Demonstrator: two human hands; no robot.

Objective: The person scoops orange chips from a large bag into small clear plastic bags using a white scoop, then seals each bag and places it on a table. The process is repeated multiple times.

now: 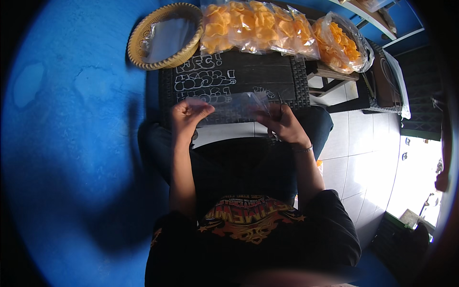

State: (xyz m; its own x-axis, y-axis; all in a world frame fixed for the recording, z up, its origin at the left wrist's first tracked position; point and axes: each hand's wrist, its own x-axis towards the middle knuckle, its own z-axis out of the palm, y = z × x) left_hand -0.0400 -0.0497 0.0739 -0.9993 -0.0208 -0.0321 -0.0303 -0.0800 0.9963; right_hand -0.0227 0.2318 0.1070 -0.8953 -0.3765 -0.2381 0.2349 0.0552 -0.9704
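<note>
A clear, flat plastic bag is stretched between my hands, above the near edge of a dark woven-rattan table. My left hand pinches its left end between thumb and fingers. At the other end, my right hand grips the bag; a thin dark tool, perhaps scissors, also shows by those fingers, partly hidden. Beyond the bag, several clear bags of orange crackers lie in a row along the table's far edge. A woven basket at the far left holds a stack of clear plastic bags.
A large open plastic bag of orange crackers rests on a wooden stool at the far right. A blue wall stands close on the left. White floor tiles stretch to the right. My knees flank the table's near edge.
</note>
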